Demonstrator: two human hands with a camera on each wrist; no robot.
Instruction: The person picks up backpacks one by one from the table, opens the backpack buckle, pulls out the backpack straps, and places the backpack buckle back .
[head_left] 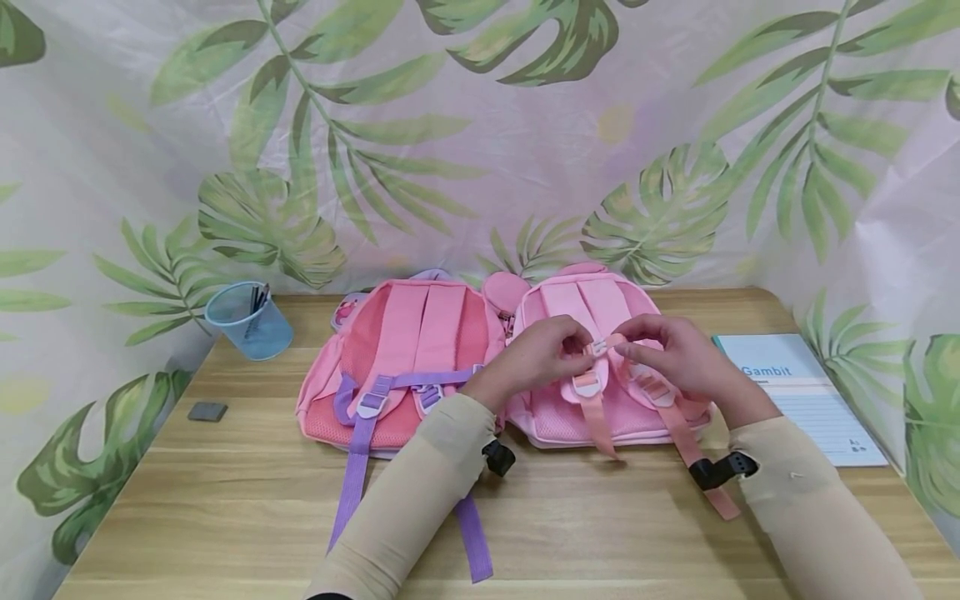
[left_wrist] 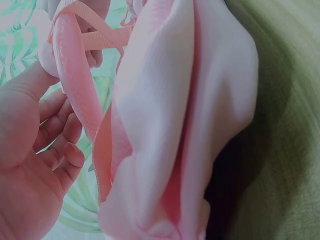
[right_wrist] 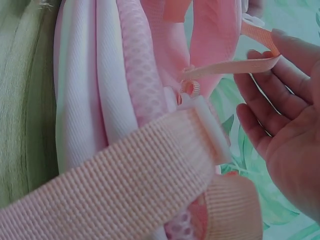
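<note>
A light pink backpack [head_left: 547, 423] lies with its shoulder straps facing up on the table. Above it, my left hand [head_left: 543, 357] pinches a small white buckle [head_left: 598, 348] between thumb and fingers. Beside it, my right hand [head_left: 678, 357] pinches a peach strap [head_left: 617, 340] that runs to the buckle. From the right wrist, this thin webbing [right_wrist: 232, 67] is seen folded at my fingertips. A wider peach strap [right_wrist: 110, 170] crosses close to that camera. In the left wrist view, the padded shoulder strap [left_wrist: 75, 70] hides part of the buckle.
A coral-pink backpack [head_left: 397, 333] with purple straps [head_left: 358, 467] lies directly to the left. Farther left stand a blue mesh pen cup [head_left: 258, 333] holding pens and a small grey block [head_left: 207, 412]. A notebook [head_left: 817, 408] lies at the right edge. Leaf-patterned cloth [head_left: 525, 167] hangs behind.
</note>
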